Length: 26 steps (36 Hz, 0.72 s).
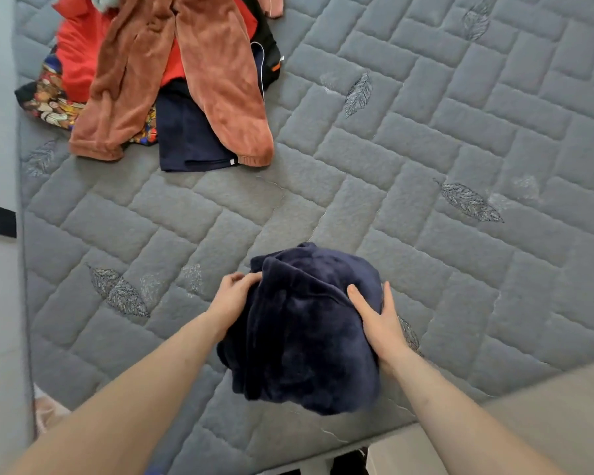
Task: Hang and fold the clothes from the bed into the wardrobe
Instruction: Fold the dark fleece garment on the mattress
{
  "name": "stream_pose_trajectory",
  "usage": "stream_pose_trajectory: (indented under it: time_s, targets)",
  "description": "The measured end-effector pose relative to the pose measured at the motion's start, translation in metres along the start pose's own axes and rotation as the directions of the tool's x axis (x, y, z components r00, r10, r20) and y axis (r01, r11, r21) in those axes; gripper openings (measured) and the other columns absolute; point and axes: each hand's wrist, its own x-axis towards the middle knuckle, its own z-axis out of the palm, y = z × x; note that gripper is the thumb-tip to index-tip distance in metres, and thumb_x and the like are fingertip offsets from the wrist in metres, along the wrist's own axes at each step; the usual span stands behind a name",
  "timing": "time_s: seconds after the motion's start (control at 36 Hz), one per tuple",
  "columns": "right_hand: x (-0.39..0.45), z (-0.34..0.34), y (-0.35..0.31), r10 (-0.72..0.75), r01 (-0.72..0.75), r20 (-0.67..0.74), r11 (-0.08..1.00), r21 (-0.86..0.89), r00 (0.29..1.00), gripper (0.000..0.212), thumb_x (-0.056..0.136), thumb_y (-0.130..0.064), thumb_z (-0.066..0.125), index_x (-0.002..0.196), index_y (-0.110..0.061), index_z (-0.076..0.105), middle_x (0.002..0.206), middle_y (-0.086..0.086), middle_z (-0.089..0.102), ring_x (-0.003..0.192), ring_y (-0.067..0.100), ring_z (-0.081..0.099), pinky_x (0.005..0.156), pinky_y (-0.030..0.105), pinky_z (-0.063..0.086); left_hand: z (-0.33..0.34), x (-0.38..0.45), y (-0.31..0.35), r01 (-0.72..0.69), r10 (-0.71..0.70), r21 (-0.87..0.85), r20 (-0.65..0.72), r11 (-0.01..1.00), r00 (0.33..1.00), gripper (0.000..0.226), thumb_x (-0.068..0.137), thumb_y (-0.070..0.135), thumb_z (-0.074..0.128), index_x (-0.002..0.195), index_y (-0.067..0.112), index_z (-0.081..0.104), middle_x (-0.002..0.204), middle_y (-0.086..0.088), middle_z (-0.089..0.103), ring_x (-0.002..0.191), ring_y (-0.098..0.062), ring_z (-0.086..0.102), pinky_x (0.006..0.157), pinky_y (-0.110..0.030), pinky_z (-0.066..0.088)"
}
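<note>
Plush navy fleece garment, bunched into a soft, limp bundle near the mattress front edge; probably light and unbreakable, best gathered from both sides. Left hand pinches its left edge; right hand clasps its right side, thumb on top.

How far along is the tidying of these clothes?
Nothing shows as finished, and the wardrobe is out of view. In hand: the left hand and right hand hold a dark blue fleece bundle over the bed. Left: a pile of orange, red, patterned and navy clothes.
</note>
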Motion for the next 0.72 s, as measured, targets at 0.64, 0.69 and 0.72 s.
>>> stream_pose_trajectory:
  time_s: [0.64, 0.69, 0.72]
  targets:
    - [-0.010, 0.009, 0.019, -0.084, 0.091, 0.138, 0.995, -0.039, 0.987, 0.076, 0.053, -0.072, 0.089, 0.121, -0.061, 0.056, 0.115, -0.025, 0.071, 0.104, 0.001, 0.070, 0.095, 0.034, 0.056, -0.001, -0.037, -0.021, -0.173, 0.165, 0.006, 0.280, 0.985, 0.946, 0.050, 0.080, 0.069, 0.069, 0.128, 0.060, 0.056, 0.129, 0.023, 0.065, 0.115, 0.002, 0.064, 0.095, -0.023, 0.048]
    - [-0.019, 0.006, 0.012, -0.080, 0.084, 0.136, 0.996, -0.023, 0.987, 0.070, 0.053, -0.072, 0.089, 0.115, -0.060, 0.059, 0.110, -0.025, 0.072, 0.096, -0.003, 0.071, 0.081, 0.022, 0.058, -0.003, -0.048, -0.017, -0.129, 0.136, -0.043, 0.321, 0.991, 0.937, 0.056, 0.077, 0.064, 0.073, 0.130, 0.053, 0.058, 0.126, 0.016, 0.069, 0.112, -0.005, 0.068, 0.086, -0.023, 0.053]
    - [-0.026, 0.005, 0.009, -0.078, 0.081, 0.136, 0.997, -0.016, 0.988, 0.070, 0.053, -0.073, 0.088, 0.115, -0.060, 0.059, 0.109, -0.026, 0.073, 0.094, -0.004, 0.071, 0.076, 0.018, 0.057, -0.004, -0.055, -0.015, -0.112, 0.124, -0.055, 0.337, 0.992, 0.933, 0.056, 0.075, 0.062, 0.074, 0.128, 0.051, 0.059, 0.125, 0.013, 0.070, 0.111, -0.008, 0.069, 0.084, -0.024, 0.055]
